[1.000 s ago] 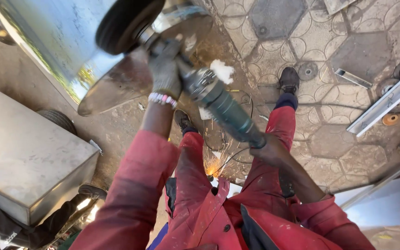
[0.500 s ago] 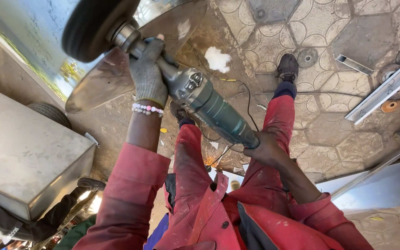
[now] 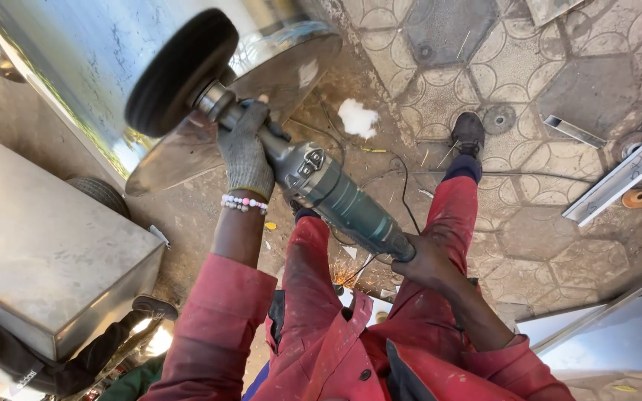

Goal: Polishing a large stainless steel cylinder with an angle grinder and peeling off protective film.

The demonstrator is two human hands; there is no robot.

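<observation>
Black round buffing wheel (image 3: 180,73) has slid right along the shiny curved stainless steel panel (image 3: 98,67) since half a second ago. Gloved left hand (image 3: 247,148) clamps the neck of the grey-green angle grinder (image 3: 336,197); bare right hand (image 3: 429,260) grips its tail. Patterned paving (image 3: 529,96) below.

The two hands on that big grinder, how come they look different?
The left hand wears a grey knitted glove and a bead bracelet; the right hand is bare. The left grips the front near the black wheel; the right holds the rear end. Both clasp the green grinder.
</observation>
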